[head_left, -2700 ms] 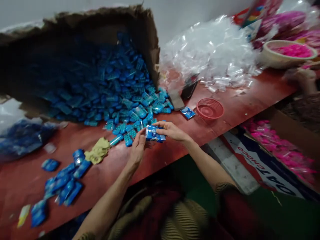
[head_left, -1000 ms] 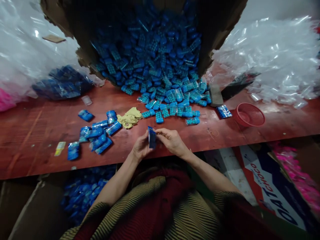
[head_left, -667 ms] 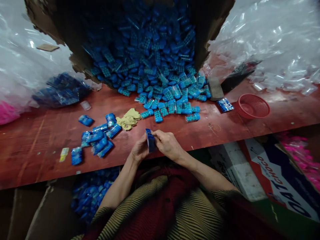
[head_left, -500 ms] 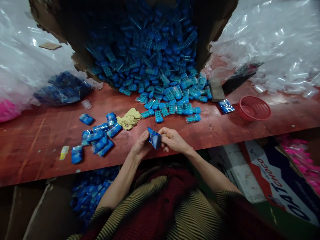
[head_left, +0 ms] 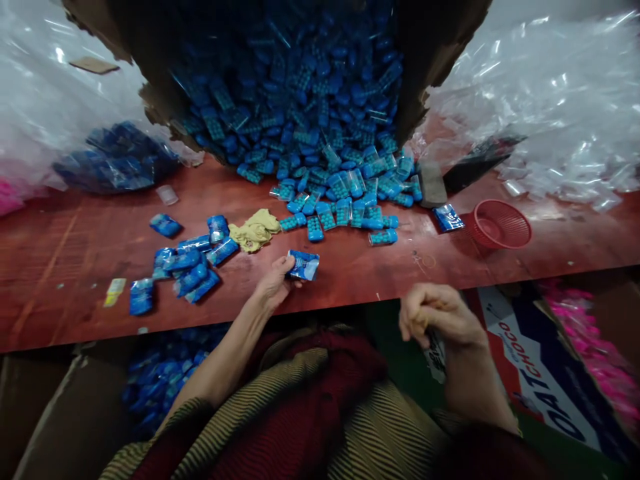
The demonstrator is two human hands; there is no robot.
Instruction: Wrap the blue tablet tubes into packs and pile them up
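Gripping the blue packet (head_left: 307, 265) at its left end, the left hand (head_left: 275, 285) reaches forward over the near edge of the red counter (head_left: 345, 283), its thumb laid on top and its fingers underneath. The left forearm slants up from the lower left, bare below a striped sleeve. The right hand (head_left: 443, 317) is well apart from it, off to the right beyond the counter's near edge, with the wrist bent and the fingers curled inward toward the left. It is slightly blurred, so whether its fingertips meet or pinch anything cannot be told.

The packet is held just above the counter, small, flat and roughly rectangular, with a shiny wrapper, darker blue near the thumb and paler patches toward its free end. Its print is too small to read.

To the left of it lie a crumpled yellow cloth (head_left: 254, 230) and a loose cluster of blue packs (head_left: 190, 267). Beyond it, clear blue-capped bottles (head_left: 343, 210) spill from a torn carton (head_left: 425, 60). Farther right, a grey block (head_left: 431, 183) and a shiny blue sachet (head_left: 448, 218) lie near a red basket (head_left: 501, 225).
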